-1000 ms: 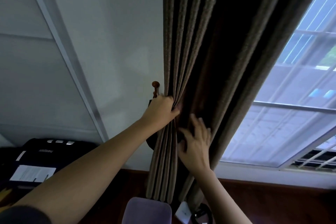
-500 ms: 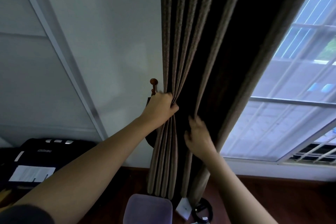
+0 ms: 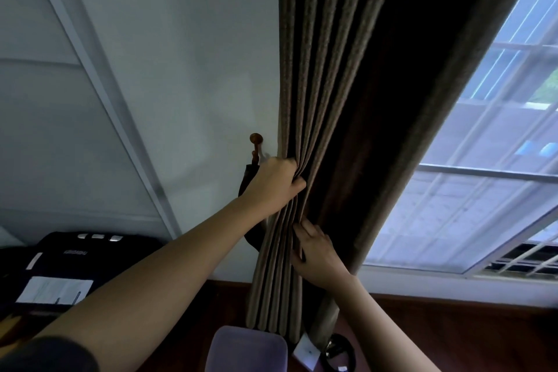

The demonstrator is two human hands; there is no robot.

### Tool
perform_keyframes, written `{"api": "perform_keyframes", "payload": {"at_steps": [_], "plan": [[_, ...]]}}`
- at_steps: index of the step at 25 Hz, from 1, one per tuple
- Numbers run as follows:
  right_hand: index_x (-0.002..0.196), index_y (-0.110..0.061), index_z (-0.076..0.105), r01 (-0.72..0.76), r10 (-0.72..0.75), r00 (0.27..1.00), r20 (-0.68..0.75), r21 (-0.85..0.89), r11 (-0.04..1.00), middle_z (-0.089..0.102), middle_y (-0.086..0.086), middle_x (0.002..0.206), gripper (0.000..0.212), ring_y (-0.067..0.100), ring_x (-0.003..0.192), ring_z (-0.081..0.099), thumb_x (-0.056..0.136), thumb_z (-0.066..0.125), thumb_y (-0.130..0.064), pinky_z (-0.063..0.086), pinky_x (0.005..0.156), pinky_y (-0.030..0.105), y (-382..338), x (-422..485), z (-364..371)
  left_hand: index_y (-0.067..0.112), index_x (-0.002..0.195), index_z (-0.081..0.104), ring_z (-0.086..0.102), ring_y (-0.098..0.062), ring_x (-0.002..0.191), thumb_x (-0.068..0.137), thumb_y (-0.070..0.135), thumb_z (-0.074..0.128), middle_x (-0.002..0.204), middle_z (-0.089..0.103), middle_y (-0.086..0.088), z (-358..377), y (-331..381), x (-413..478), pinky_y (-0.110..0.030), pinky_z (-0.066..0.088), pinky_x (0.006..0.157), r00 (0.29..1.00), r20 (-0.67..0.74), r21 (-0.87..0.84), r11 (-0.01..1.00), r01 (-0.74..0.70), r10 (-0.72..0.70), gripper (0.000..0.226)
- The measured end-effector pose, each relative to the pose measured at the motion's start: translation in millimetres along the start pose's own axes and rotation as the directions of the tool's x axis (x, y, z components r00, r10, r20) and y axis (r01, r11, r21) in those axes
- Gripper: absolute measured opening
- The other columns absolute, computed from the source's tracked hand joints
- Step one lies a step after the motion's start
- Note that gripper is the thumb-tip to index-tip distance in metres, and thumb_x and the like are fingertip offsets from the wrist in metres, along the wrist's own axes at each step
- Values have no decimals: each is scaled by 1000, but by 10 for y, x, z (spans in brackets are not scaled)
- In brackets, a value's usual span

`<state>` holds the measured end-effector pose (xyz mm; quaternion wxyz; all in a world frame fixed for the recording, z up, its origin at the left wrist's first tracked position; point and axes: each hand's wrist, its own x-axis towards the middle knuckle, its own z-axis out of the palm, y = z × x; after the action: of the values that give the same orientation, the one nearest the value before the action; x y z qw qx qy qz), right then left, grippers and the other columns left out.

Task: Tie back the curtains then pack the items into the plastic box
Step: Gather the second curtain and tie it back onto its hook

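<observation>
A dark brown pleated curtain [image 3: 341, 84] hangs beside the window. My left hand [image 3: 273, 183] grips its gathered left pleats just right of a wooden wall hook [image 3: 256, 142]. A dark tieback strap [image 3: 252, 232] hangs from the hook, mostly hidden behind my left hand and the curtain. Lower down, my right hand [image 3: 317, 254] holds the pleats with its fingers tucked into the folds. The translucent purple plastic box [image 3: 247, 350] stands on the floor below the curtain.
A black device [image 3: 72, 254] with white papers sits at the lower left. A white tag [image 3: 308, 352] and a black coiled item [image 3: 339, 353] lie on the wooden floor right of the box. The bright window [image 3: 483, 190] fills the right.
My right hand has dropped lower and moved left, from the curtain's dark inner fold onto the gathered pleats below my left hand. My left hand keeps its grip by the hook.
</observation>
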<state>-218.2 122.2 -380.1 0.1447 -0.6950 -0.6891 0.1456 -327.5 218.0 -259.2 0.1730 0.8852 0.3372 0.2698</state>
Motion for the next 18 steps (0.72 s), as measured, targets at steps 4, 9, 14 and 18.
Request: {"api": "perform_keyframes", "payload": {"at_steps": [4, 9, 14, 18], "plan": [[139, -16, 35, -1, 1, 1000, -16, 6, 1000, 33, 3, 142, 54, 25, 125, 37, 89, 47, -29, 33, 103, 35, -9, 2, 17, -3, 76, 57, 62, -26, 59, 86, 13, 58, 68, 63, -14, -14, -1, 0, -30, 49, 56, 1000, 28, -16, 1000, 13, -12, 19], [138, -18, 36, -10, 10, 1000, -11, 3, 1000, 34, 1, 140, 54, 25, 124, 39, 87, 47, -32, 35, 102, 38, -28, 51, 55, 4, 74, 61, 63, -15, 59, 80, 44, 64, 67, 64, -5, -28, 93, 2, -24, 53, 58, 999, 32, -5, 999, 35, -35, 41], [133, -26, 46, -50, 31, 994, -101, -200, 979, 31, 2, 150, 52, 25, 139, 22, 82, 50, -26, 8, 116, 44, -14, -53, -117, 6, 67, 50, 54, -20, 52, 86, 27, 62, 61, 56, -6, 24, 123, -9, -32, 52, 64, 990, -107, 62, 993, 99, -92, 30], [120, -13, 47, -134, 224, 412, -883, 184, 974, 32, 23, 147, 52, 23, 137, 22, 70, 57, -21, 6, 113, 41, -22, -131, -676, 2, 75, 54, 46, -19, 58, 89, 25, 59, 66, 49, -6, -32, 95, -25, -30, 41, 60, 987, -115, 87, 989, 121, -111, 27]]}}
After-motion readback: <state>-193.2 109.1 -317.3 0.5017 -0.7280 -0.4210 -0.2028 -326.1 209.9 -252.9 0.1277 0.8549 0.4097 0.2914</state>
